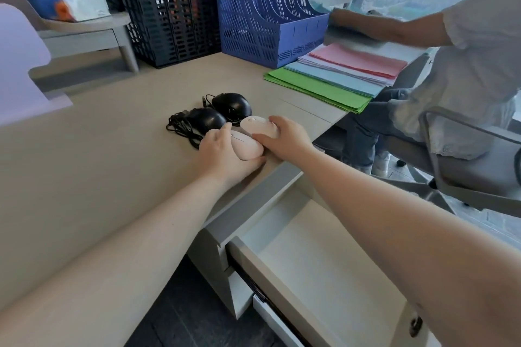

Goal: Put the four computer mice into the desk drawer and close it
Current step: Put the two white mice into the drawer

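Two pink wireless mice lie near the desk's front edge. My left hand [225, 153] wraps around the nearer pink mouse [246, 146]. My right hand [284, 139] grips the farther pink mouse [255, 124]. Behind them sit two black wired mice, one on the left [207, 119] and one further back [232, 104], with tangled cables [183, 128] beside them. The desk drawer [310, 256] is pulled out below my right forearm, and its white inside holds nothing visible.
Another person sits at the right on an office chair [465, 166], handling stacked coloured paper [338, 76]. A blue file rack [267, 8] and black file racks [174, 8] stand at the back. A monitor stand [87, 34] with tissue packs is at back left.
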A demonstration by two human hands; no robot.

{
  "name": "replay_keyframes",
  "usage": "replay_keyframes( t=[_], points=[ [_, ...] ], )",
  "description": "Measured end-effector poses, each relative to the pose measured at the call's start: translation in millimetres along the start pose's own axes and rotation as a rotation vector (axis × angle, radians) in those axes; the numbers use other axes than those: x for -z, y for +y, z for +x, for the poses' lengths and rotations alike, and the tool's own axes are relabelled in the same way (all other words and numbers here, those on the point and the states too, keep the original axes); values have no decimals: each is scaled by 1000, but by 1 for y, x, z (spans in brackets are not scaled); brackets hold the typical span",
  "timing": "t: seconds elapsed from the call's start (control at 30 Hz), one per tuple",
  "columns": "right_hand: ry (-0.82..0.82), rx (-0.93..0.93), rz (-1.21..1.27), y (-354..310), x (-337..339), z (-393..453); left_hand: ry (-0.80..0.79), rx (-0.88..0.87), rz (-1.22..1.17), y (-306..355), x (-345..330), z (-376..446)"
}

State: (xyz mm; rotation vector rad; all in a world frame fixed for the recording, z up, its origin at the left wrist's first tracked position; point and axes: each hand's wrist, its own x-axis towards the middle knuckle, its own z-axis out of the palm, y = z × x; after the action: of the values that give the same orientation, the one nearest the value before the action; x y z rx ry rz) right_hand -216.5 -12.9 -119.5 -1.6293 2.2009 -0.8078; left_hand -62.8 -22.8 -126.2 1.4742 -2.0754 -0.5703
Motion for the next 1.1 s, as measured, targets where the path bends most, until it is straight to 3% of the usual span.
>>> replay_keyframes(
  t=[0.23, 0.47, 0.57, 0.83, 1.1],
  points=[
    [-28, -26, -163, 7, 33, -29, 24, 9, -42, 21, -3, -27],
    [126, -184, 79, 71, 55, -99, 103, -204, -52, 51, -31, -77],
    [90, -261, 60, 105, 51, -123, 45, -238, -41, 59, -50, -99],
    [-125, -344, -32, 145, 7, -137, -261, -36, 118, 41, -107, -128],
    [-267, -358, -20, 159, -41, -122, -388, 141, 199, 12, -146, -118]
  ],
)
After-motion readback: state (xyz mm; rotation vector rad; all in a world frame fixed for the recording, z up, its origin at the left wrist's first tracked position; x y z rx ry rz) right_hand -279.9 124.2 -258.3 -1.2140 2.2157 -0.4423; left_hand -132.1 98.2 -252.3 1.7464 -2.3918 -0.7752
